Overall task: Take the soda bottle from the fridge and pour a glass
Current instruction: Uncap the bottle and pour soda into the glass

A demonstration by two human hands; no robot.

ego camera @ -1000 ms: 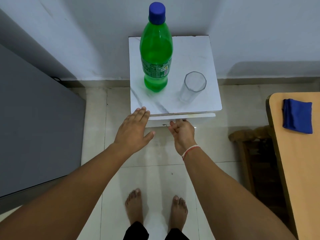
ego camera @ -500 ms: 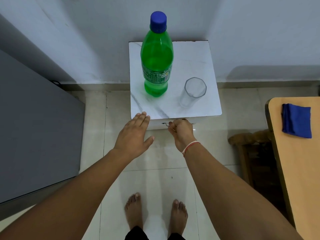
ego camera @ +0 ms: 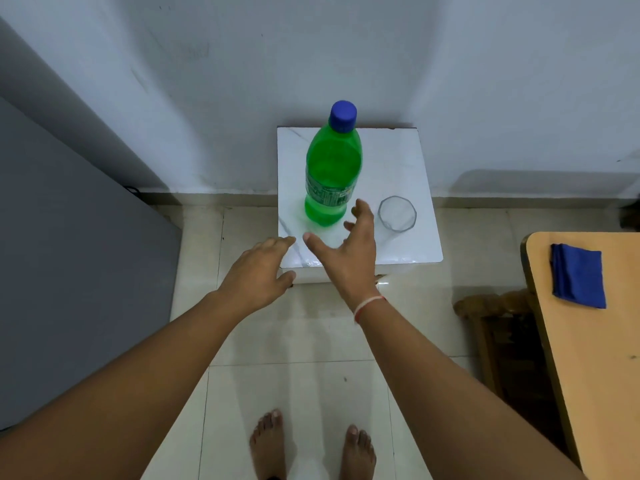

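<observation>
A green soda bottle point(ego camera: 331, 171) with a blue cap stands upright on a small white marble-topped table point(ego camera: 394, 161) against the wall. An empty clear glass point(ego camera: 397, 218) stands to the bottle's right. My right hand point(ego camera: 349, 252) is open with fingers spread, reaching over the table's front part just below and right of the bottle's base, between bottle and glass, touching neither. My left hand point(ego camera: 259, 271) is open, palm down, at the table's front left corner.
A grey fridge side point(ego camera: 69, 258) fills the left. At the right edge stands a wooden table point(ego camera: 595, 375) with a folded blue cloth point(ego camera: 577, 279), and a dark wooden chair point(ego camera: 495, 327) beside it. My bare feet are on the tiled floor point(ego camera: 294, 403).
My right hand has opened and risen from the table's front edge to over the top near the bottle. The left hand shifted slightly forward. The view tilted up and pulled back.
</observation>
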